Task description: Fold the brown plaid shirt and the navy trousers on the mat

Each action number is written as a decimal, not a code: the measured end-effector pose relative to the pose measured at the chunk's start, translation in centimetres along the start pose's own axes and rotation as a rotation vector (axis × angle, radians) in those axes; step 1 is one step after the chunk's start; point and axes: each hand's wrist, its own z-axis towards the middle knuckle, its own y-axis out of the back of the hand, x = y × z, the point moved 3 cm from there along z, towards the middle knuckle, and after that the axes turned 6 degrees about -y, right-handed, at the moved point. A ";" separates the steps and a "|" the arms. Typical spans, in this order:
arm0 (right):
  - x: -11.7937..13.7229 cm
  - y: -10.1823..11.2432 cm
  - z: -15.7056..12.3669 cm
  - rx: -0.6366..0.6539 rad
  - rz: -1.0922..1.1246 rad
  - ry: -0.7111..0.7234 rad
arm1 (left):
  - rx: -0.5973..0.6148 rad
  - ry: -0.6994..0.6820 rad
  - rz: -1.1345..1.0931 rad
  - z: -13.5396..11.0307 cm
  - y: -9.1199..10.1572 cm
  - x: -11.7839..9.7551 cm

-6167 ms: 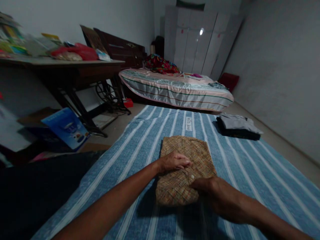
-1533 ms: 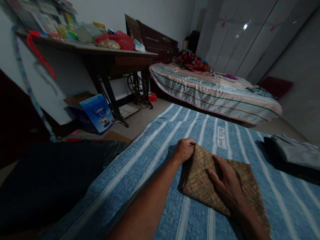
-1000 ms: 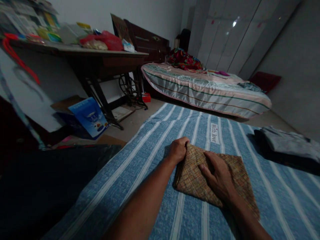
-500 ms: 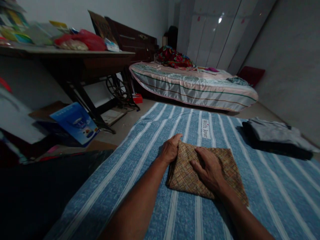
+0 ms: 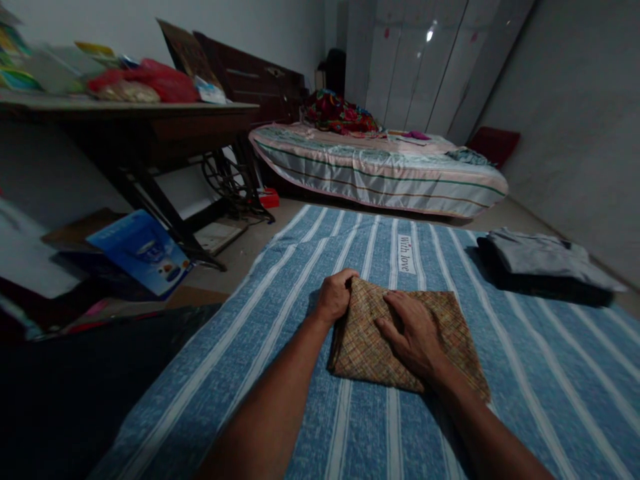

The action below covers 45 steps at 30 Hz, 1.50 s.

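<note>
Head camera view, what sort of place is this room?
Most likely a bedroom in a home: there is a bed with a dark headboard, a tall pale cabinet that looks like a wardrobe, and a small pile of folded clothes.

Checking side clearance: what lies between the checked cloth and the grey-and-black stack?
Only the blue striped cover shows between the checked cloth and the grey-and-black stack, as seen in the head view.

Bare, slim forearms (image 5: 273,383) narrow into equally bare hands (image 5: 334,297).
</note>
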 end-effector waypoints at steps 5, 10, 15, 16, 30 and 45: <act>0.0 0.0 0.0 0.003 -0.004 0.004 | -0.050 0.033 -0.003 0.1 0.2 -0.1; 0.0 -0.1 0.0 -0.001 -0.004 0.016 | -0.099 0.084 -0.014 0.5 0.3 0.4; 0.1 0.0 0.1 0.000 -0.010 0.024 | -0.058 0.074 -0.064 0.6 0.4 0.6; 0.2 0.1 0.1 0.001 -0.011 0.024 | -0.053 0.066 -0.071 0.6 0.5 0.5; 0.3 0.2 0.1 -0.009 -0.002 0.038 | -0.105 0.087 -0.095 0.9 0.9 0.4; 0.3 0.2 0.1 0.002 -0.019 0.042 | -0.074 0.197 -0.302 0.5 1.5 -0.3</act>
